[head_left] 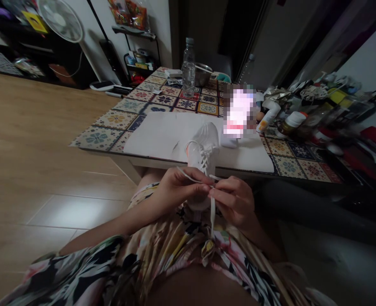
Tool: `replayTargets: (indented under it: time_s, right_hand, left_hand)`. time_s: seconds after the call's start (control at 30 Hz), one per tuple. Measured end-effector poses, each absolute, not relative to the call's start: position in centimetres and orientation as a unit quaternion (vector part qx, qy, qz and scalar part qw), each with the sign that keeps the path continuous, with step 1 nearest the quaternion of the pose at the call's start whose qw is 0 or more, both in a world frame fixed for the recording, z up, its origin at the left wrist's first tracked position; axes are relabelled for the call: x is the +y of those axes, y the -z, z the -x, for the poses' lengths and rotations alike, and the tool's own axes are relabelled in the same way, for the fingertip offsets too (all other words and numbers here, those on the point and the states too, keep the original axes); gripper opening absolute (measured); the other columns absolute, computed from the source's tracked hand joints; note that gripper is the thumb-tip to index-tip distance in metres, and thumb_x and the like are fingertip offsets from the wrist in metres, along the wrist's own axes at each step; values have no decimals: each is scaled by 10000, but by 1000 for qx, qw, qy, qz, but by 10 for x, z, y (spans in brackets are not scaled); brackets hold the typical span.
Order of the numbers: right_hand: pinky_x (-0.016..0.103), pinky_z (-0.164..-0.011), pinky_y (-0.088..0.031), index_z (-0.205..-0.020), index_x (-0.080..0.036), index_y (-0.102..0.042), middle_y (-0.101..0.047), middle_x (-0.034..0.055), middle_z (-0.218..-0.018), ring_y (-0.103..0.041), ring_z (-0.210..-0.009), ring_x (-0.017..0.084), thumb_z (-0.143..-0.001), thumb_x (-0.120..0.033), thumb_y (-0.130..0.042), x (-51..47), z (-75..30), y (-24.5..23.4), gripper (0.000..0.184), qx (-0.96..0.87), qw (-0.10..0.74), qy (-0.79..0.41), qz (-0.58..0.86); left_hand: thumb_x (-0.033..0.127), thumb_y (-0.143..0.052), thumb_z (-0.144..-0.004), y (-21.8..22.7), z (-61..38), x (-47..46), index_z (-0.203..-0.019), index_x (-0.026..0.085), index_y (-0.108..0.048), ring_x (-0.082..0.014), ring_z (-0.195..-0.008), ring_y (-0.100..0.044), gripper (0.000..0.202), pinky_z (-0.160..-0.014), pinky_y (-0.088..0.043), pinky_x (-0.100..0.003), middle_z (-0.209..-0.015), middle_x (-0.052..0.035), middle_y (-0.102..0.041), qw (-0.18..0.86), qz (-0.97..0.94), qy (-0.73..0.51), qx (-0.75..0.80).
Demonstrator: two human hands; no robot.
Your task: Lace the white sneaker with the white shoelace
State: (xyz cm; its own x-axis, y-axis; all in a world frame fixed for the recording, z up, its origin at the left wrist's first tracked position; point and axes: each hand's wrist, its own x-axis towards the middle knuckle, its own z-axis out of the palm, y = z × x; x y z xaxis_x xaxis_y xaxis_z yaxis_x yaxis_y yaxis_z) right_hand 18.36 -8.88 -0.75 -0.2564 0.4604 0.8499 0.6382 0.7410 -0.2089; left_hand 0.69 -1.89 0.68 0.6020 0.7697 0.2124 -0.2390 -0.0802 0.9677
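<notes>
White shoelace (212, 212) is pinched by left fingers (201, 174) and right fingers (223, 197); a bottle (188, 70) stands near a bowl (202, 77).

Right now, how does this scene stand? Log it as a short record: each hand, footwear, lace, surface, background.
Left hand: fingertips pinching white lace
Right hand: fingertips on the lace, close beside the left's
Footwear: white shoe, toe pointing away from the wearer
Lace: one length hanging below the hands
Surface: patterned table, white sheet along its near edge
Background: clear bottle upright on the table
</notes>
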Motion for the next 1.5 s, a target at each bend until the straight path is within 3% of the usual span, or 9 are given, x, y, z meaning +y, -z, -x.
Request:
replayTargets:
  time_s: [0.13,0.27,0.4,0.57,0.7,0.83,1.0,1.2,1.5]
  right_hand:
    - [439,-824,-521,-872,-340,-652,-639,31,-963,-621,-948,236,-909,-344,-628,-83,-183,14,44,-696,623,-49,354]
    - [474,-886,-510,-751,-292,-517,-567,-1,-714,-638,-903,243,-879,-532,-620,-67,-192,19,291,-570,731,-210,311]
    - [336,-615,-525,-791,-315,-474,-287,-110,-462,-380,-386,149,-934,-486,-549,-55,-215,26,235,-528,740,-340,241]
    - [222,-363,-298,-658,-271,-404,-187,-139,-378,-182,-273,104,-891,-577,-544,-48,-238,42,410,-610,671,-366,209]
    - [228,-364,-292,-542,-233,-389,-306,-111,-381,-262,-295,82,-823,-645,-610,-49,-238,41,546,-657,606,-382,235]
    - [264,-550,-409,-578,-198,-537,-513,-14,-620,-493,-564,121,-909,-479,-613,-56,-229,25,441,-687,541,-353,332]
    - [258,-644,-436,-766,-212,-596,-582,-1,-759,-544,-699,142,-921,-370,-625,-63,-218,18,223,-732,446,-190,478]
    - [278,-714,-479,-911,-219,-642,-668,30,-845,-622,-784,171,-959,-291,-557,-67,-220,18,121,-757,396,-160,495]
    - [365,-886,-506,-797,-223,-640,-663,51,-982,-637,-956,192,-895,-458,-648,-60,-223,19,255,-723,502,-342,330]
  left_hand:
    - [242,-834,-717,-3,-6,-3,-693,144,-685,-101,-608,-663,180,-589,-541,-180,-686,-10,-742,683,-547,-439,207]
    - [200,-696,-862,-3,-2,23,-696,156,-550,-110,-700,-710,225,-647,-581,-192,-763,-12,-743,761,-358,-503,199]
    - [80,-481,-958,2,10,48,-748,150,-541,-20,-412,-535,229,-501,-506,-110,-525,82,-530,808,-221,-513,188]
    - [96,-513,-929,18,24,65,-693,162,-531,-26,-282,-293,245,-308,-259,-112,-429,97,-389,789,-290,-503,204]
    - [259,-742,-797,26,25,62,-738,175,-579,-41,-310,-280,192,-345,-275,-136,-412,94,-400,773,-427,-428,193]
    - [482,-706,-805,22,26,50,-845,154,-669,-52,-333,-264,333,-357,-194,-158,-398,85,-362,688,-611,-325,218]
    - [365,-660,-833,6,25,39,-766,148,-706,-89,-494,-465,231,-465,-330,-170,-562,13,-575,487,-787,-277,260]
    - [268,-671,-827,1,29,40,-781,184,-742,-95,-515,-518,119,-513,-373,-165,-573,24,-625,404,-850,-239,237]
    - [302,-762,-797,-7,31,46,-721,164,-759,-200,-893,-680,158,-804,-537,-280,-964,-141,-710,455,-829,-317,70]
